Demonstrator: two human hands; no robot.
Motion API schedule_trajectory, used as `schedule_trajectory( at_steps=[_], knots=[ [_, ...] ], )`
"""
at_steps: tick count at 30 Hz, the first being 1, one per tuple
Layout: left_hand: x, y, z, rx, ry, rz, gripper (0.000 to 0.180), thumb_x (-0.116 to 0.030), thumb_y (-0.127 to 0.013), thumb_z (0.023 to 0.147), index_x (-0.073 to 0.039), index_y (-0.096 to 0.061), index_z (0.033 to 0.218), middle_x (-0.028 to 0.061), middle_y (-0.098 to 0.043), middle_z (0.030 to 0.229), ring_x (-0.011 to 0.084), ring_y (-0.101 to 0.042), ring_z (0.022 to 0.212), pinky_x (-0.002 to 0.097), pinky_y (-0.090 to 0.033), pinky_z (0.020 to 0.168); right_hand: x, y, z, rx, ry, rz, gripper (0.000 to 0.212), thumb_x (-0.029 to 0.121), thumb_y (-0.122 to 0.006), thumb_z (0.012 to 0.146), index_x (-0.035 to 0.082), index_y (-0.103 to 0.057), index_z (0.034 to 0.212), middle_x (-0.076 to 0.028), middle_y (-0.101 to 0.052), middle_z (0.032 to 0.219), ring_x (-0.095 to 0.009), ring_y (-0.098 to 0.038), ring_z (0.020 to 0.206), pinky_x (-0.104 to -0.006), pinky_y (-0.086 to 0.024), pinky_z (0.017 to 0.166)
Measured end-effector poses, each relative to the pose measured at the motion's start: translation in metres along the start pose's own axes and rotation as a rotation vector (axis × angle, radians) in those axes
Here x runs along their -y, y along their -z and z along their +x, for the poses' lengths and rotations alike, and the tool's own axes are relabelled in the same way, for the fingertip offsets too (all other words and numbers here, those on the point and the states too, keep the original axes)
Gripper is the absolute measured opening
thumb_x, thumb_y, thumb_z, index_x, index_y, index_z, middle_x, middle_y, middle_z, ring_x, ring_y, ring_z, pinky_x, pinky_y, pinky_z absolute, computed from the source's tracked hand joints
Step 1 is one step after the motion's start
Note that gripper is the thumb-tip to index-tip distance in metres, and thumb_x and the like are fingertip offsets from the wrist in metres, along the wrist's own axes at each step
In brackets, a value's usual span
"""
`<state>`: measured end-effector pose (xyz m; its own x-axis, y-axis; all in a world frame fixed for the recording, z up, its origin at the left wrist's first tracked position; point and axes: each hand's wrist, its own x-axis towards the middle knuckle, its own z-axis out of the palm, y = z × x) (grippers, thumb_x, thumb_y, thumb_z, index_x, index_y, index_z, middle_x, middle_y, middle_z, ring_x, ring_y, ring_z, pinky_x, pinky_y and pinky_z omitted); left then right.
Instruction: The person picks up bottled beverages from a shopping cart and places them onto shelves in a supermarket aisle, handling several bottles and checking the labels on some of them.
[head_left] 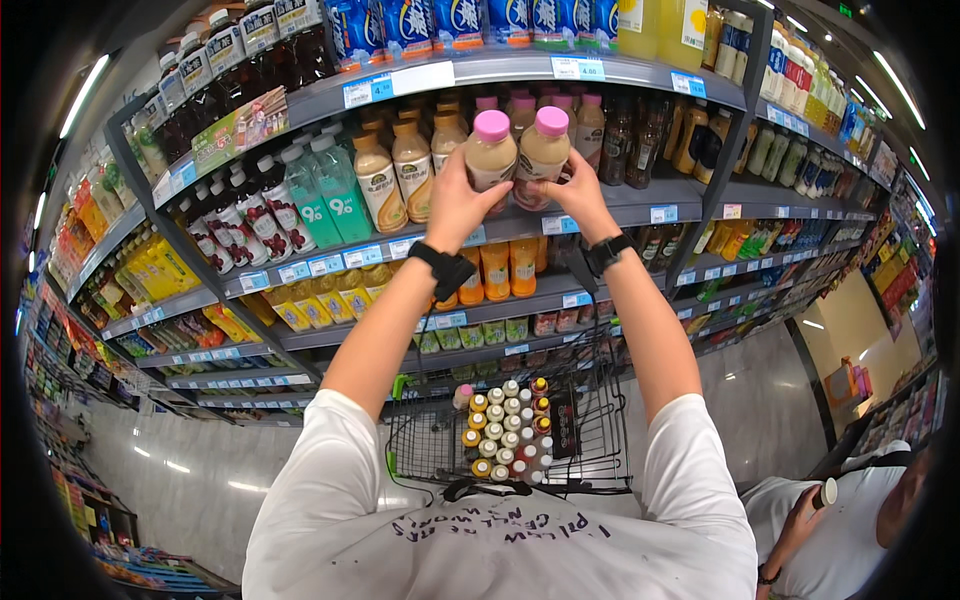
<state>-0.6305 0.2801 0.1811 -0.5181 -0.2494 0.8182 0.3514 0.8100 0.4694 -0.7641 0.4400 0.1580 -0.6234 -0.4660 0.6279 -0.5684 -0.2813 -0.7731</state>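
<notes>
Grasping: left hand on left pink-capped bottle, right hand on right pink-capped bottle. Both side by side, at front edge of grey shelf; cart below carries grouped bottles.

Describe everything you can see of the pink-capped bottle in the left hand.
The bottle is squat and round-shouldered, apparently clear plastic filled with something opaque and beige. Its pink cap is on. A pale label with a dark emblem wraps the body, partly covered by the left hand, which grips it from the left with the thumb across its near side. It is held cap up in front of the shelved drinks, close beside a matching bottle. Its base is hidden.
</notes>
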Motion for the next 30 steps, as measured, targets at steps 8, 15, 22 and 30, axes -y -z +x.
schedule_trajectory(
  at_steps=[8,15,22,30],
  knots=[
    [0.041,-0.079,0.008,-0.099,0.166,0.008,0.062,-0.021,-0.079,0.073,0.0,-0.048,0.123,0.025,-0.064,0.109,0.0435,-0.061,0.102,0.0462,-0.05,0.085,-0.083,0.019,0.04,-0.112,0.102,-0.054,0.074,0.017,-0.088,0.068,0.001,-0.049,0.129,-0.012,-0.065,0.115,-0.02,-0.062,0.108,-0.0332,-0.049,0.092],
    [0.052,-0.077,0.016,0.026,0.302,0.217,0.059,-0.027,-0.076,0.076,0.009,-0.047,0.113,0.0303,-0.063,0.105,0.0446,-0.061,0.099,0.0465,-0.05,0.085,-0.086,0.012,0.036,-0.011,0.006,-0.077,0.065,0.027,-0.085,0.073,-0.002,-0.053,0.122,-0.014,-0.066,0.114,-0.022,-0.064,0.103,-0.0336,-0.051,0.087],
    [0.041,-0.06,0.044,0.325,0.319,0.599,0.059,-0.047,-0.072,0.075,0.01,-0.068,0.09,0.0287,-0.068,0.09,0.0404,-0.068,0.084,0.0442,-0.055,0.075,-0.09,0.021,0.035,0.038,-0.013,-0.153,0.067,0.028,-0.083,0.076,-0.001,-0.053,0.128,-0.014,-0.066,0.117,-0.021,-0.064,0.105,-0.0337,-0.051,0.087],
    [0.021,-0.059,0.05,0.362,0.323,0.69,0.048,-0.045,-0.074,0.074,0.002,-0.073,0.083,0.0227,-0.07,0.084,0.0365,-0.069,0.08,0.0425,-0.057,0.073,-0.075,0.026,0.03,-0.012,0.029,-0.368,0.068,0.031,-0.082,0.075,-0.002,-0.054,0.128,-0.018,-0.066,0.117,-0.029,-0.064,0.107,-0.0366,-0.05,0.088]
  ],
)
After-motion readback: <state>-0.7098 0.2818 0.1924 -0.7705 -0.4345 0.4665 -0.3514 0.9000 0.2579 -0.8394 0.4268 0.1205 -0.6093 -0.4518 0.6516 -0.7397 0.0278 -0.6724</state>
